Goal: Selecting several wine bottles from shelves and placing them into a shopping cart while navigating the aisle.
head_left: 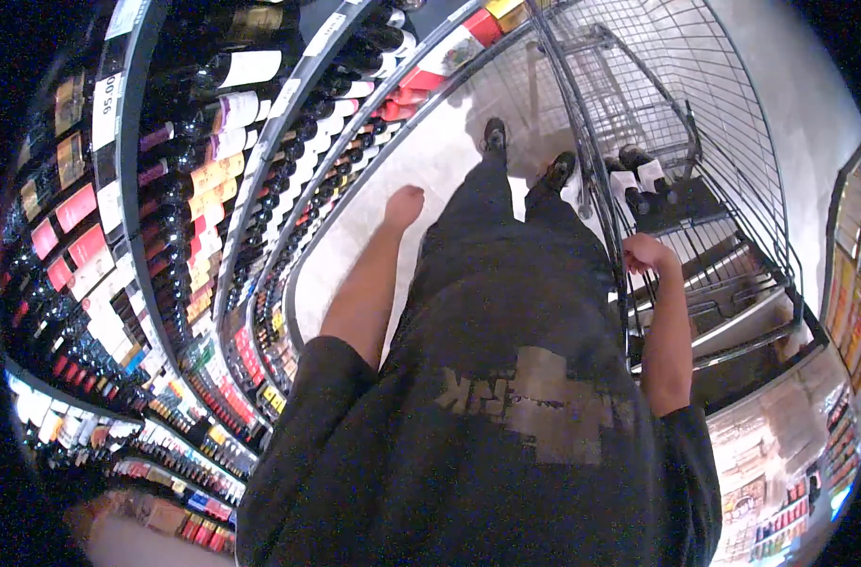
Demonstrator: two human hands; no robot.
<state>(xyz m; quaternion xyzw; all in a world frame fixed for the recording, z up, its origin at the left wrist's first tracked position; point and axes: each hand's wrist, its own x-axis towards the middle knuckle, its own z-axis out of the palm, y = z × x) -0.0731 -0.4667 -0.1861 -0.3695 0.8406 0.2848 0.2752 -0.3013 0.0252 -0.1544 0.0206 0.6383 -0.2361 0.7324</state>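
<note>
My left hand [404, 207] hangs over the pale floor [352, 241], its fingers curled in and nothing seen in it. It is apart from the wine shelves on the left. My right hand [647, 254] is beside the near side rail of a metal shopping cart [579, 135], fingers bent towards the rail. Whether they wrap around it is hidden. Inside the cart, just beyond this hand, two dark bottles [624, 183] with white labels lie side by side.
Tiered shelves [260, 163] of wine bottles curve along my left, with price tags on their edges. Red and white packaging [448, 53] is on the low shelf ahead. More stocked shelving [852, 283] stands beyond the cart at right. My shoes [496, 135] are on the floor beside the cart.
</note>
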